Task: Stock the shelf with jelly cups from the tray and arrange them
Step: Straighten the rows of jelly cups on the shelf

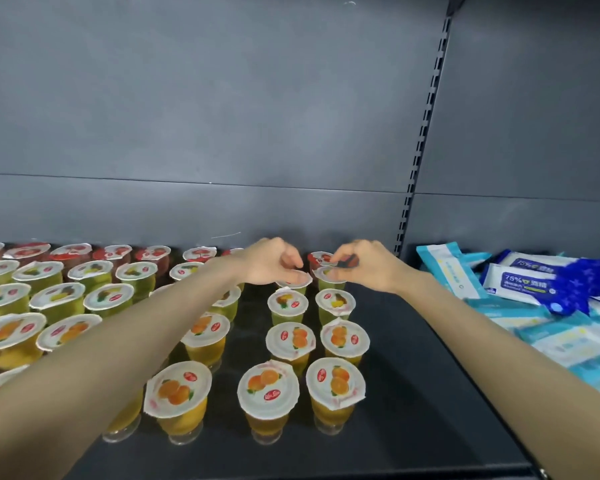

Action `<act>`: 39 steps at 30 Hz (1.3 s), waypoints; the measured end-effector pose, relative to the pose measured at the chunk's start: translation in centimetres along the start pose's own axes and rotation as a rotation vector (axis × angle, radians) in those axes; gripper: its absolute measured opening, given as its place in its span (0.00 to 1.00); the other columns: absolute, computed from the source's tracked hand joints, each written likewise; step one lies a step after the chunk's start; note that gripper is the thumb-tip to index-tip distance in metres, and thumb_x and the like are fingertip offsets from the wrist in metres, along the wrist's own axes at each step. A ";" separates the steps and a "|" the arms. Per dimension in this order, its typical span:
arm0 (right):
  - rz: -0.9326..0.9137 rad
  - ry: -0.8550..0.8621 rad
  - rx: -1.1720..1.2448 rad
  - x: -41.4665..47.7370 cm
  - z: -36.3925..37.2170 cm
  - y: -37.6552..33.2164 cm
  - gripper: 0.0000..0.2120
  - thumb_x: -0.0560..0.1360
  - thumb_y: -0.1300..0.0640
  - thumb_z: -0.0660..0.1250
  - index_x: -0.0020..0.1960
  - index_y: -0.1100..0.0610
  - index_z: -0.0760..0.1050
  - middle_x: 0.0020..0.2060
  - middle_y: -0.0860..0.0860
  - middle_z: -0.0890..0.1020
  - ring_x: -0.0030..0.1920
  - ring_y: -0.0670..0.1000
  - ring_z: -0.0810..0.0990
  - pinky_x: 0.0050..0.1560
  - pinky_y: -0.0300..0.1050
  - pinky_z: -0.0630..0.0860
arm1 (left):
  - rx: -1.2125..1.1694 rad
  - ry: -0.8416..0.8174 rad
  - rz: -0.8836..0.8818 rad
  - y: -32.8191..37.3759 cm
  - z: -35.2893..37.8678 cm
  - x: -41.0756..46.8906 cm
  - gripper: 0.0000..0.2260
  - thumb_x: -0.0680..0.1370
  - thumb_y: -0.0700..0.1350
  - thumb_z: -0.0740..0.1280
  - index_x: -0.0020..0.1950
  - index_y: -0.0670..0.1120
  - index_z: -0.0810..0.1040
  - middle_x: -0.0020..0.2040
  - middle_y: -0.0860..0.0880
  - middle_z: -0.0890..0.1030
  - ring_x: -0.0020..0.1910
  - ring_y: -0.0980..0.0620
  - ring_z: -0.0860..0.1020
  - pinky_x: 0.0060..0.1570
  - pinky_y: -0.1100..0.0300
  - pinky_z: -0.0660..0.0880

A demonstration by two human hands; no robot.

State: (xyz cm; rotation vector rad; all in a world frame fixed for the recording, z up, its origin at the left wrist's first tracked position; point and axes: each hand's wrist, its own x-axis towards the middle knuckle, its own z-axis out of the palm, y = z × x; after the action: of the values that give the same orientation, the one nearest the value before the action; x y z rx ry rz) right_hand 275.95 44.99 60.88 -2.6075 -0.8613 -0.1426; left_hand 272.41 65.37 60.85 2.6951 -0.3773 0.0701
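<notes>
Rows of jelly cups stand on a dark shelf (pixel 413 358): orange ones such as the nearest cup (pixel 268 393) in front, green-yellow ones behind, red ones at the back. My left hand (pixel 271 263) reaches deep into the shelf, its fingers curled over the rim of a green-yellow cup (pixel 297 279) in the second column from the right. My right hand (pixel 368 265) pinches the lid edge of the neighbouring green-yellow cup (pixel 328 275) in the rightmost column. A red cup (pixel 321 258) stands just behind it. No tray shows in view.
Blue and white wet wipe packs (pixel 541 289) lie piled on the right part of the shelf. A slotted upright (pixel 420 161) splits the grey back wall. Bare shelf surface lies between the rightmost cup column and the wipes.
</notes>
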 end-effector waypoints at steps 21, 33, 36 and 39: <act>0.026 -0.037 0.008 1.2 1.0 -1.1 0.12 0.73 0.54 0.70 0.54 0.59 0.82 0.50 0.53 0.84 0.46 0.50 0.81 0.52 0.47 0.80 | -0.025 -0.057 0.076 -1.3 0.0 0.3 0.16 0.75 0.51 0.68 0.60 0.47 0.80 0.63 0.47 0.77 0.56 0.50 0.77 0.49 0.61 0.72; 0.035 0.015 0.041 1.0 1.6 -1.3 0.12 0.73 0.53 0.71 0.53 0.59 0.83 0.49 0.53 0.83 0.45 0.47 0.79 0.48 0.42 0.77 | 0.044 0.102 0.049 -1.9 0.0 -0.3 0.14 0.75 0.49 0.69 0.56 0.44 0.82 0.57 0.47 0.80 0.49 0.56 0.73 0.51 0.59 0.74; 0.026 0.005 0.033 1.0 1.5 -1.3 0.12 0.73 0.54 0.70 0.53 0.59 0.82 0.50 0.53 0.82 0.44 0.45 0.77 0.44 0.37 0.74 | 0.033 0.101 0.033 -2.0 -0.1 -0.5 0.14 0.75 0.49 0.69 0.57 0.44 0.82 0.58 0.47 0.79 0.51 0.55 0.74 0.52 0.58 0.74; 0.030 -0.010 0.015 1.1 1.4 -1.4 0.13 0.73 0.54 0.71 0.54 0.60 0.82 0.52 0.53 0.81 0.47 0.46 0.77 0.49 0.43 0.77 | 0.015 0.084 0.014 -2.2 0.0 -0.4 0.14 0.75 0.49 0.69 0.57 0.44 0.82 0.59 0.47 0.80 0.54 0.53 0.77 0.56 0.55 0.76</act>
State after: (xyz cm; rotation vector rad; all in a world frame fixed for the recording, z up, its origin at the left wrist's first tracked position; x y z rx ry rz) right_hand 275.98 47.19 60.34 -2.6083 -0.8234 -0.1154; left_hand 272.58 67.42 59.96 2.6942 -0.3718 0.1900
